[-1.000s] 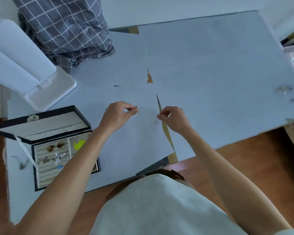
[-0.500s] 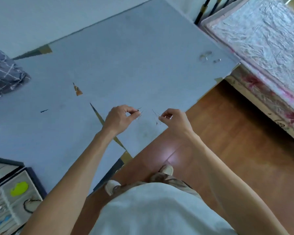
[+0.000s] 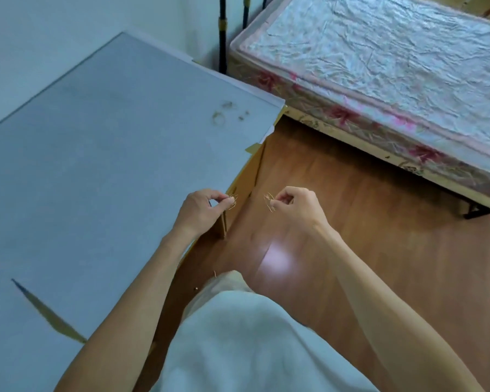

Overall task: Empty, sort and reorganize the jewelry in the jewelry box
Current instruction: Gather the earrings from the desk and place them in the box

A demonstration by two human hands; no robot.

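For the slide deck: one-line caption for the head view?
Left hand and right hand each pinch thin gold wire jewelry beside the grey-blue table's edge.

A single head-worn view is given, aimed steeply downward from above the wearer's torso. The blue table (image 3: 96, 165) is framed at left, the mattress (image 3: 379, 66) at upper right, the wooden floor (image 3: 379, 236) at lower right, all seen at arm's length.
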